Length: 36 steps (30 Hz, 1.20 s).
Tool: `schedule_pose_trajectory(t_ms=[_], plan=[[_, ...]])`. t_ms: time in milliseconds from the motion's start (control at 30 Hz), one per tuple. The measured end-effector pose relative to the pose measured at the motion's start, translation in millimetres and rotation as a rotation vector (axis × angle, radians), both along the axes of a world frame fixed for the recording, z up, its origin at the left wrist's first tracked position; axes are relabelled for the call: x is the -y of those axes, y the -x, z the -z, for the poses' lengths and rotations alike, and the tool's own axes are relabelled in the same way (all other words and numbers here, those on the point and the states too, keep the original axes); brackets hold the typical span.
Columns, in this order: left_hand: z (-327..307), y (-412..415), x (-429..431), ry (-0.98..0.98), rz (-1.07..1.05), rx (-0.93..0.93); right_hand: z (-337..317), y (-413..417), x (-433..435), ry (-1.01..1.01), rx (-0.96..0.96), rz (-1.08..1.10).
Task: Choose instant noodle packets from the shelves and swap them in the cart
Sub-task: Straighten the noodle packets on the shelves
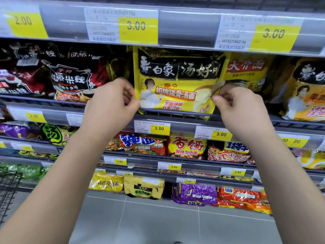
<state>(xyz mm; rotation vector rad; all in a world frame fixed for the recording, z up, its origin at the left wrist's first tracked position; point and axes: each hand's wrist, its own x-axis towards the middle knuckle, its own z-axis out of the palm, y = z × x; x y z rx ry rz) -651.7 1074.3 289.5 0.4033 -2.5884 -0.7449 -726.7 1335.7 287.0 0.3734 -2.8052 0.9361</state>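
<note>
A yellow and black noodle packet [177, 80] stands upright on the shelf [175, 114] at eye height. My left hand [112, 104] grips its left edge with curled fingers. At the packet's right edge my right hand [241, 106] pinches the wrapper between thumb and fingers. Both forearms reach up from the bottom of the head view. The packet's lower edge rests behind the shelf's front rail. A corner of the black wire cart [8, 189] shows at the lower left.
Dark red rice-noodle packets [70, 76] stand to the left, more yellow packets [246, 71] to the right. Lower shelves hold red, yellow and purple packets [195, 194]. Yellow price tags [138, 29] line the shelf fronts. Grey floor tiles [158, 221] lie below.
</note>
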Motion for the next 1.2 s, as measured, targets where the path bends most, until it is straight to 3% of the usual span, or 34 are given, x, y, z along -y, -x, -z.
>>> schedule_pose_trajectory(t_ms=[167, 433, 633, 900, 1067, 1200], plan=[[4, 6, 6, -0.080, 0.104, 0.013, 0, 1, -9, -0.065, 0.058, -0.095], [9, 10, 10, -0.132, 0.028, -0.034, 6, 4, -9, -0.127, 0.023, -0.071], [9, 4, 15, -0.139, 0.091, 0.034, 4, 6, -12, -0.078, 0.101, -0.107], [-3, 6, 19, -0.064, 0.087, 0.139, -3, 9, -13, -0.255, 0.131, -0.078], [-31, 11, 11, -0.149, 0.129, -0.008, -32, 0, -11, 0.070, 0.018, -0.054], [-38, 22, 2, -0.360, 0.102, -0.104, -32, 2, 2, 0.262, -0.091, 0.016]])
